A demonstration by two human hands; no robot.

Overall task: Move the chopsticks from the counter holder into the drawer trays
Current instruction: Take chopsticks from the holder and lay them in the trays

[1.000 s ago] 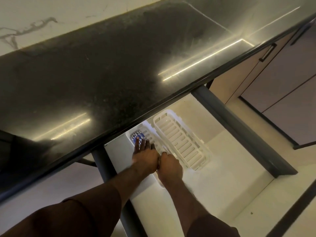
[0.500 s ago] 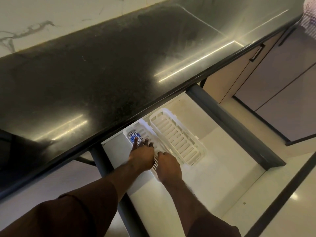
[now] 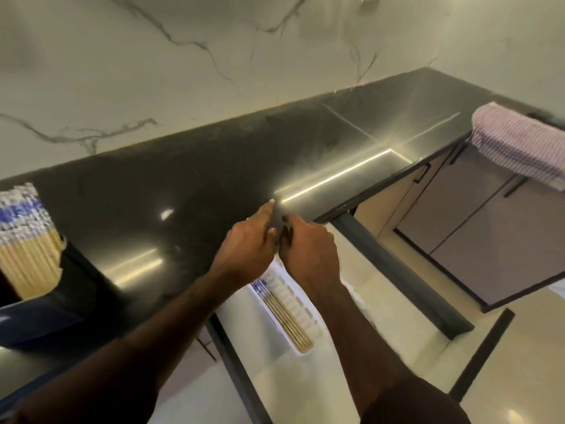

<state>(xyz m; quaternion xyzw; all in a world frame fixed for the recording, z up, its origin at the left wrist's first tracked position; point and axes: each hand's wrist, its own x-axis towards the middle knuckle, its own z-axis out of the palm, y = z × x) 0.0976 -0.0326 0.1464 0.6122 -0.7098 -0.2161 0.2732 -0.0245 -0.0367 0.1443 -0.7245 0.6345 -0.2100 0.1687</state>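
Several bamboo chopsticks with blue-and-white patterned tops (image 3: 24, 240) stand bunched in a dark holder (image 3: 36, 313) at the counter's left edge. A few more chopsticks (image 3: 282, 312) lie in a white slotted tray (image 3: 301, 296) inside the open drawer (image 3: 394, 270). My left hand (image 3: 247, 249) and my right hand (image 3: 308, 252) hover side by side above the counter's front edge, over the drawer. The left index finger points forward; the right fingers are curled. Neither hand holds anything I can see.
The black glossy counter (image 3: 214, 179) runs along a marble wall. A striped cloth (image 3: 516, 145) hangs at the right over the lower cabinets (image 3: 489, 234). The drawer's dark side rail (image 3: 400, 270) sticks out toward the pale floor.
Both hands have risen out of the drawer tray to counter-edge height. The view has tilted up and left, bringing the chopstick holder and wall into sight. Chopsticks now lie uncovered in the tray.
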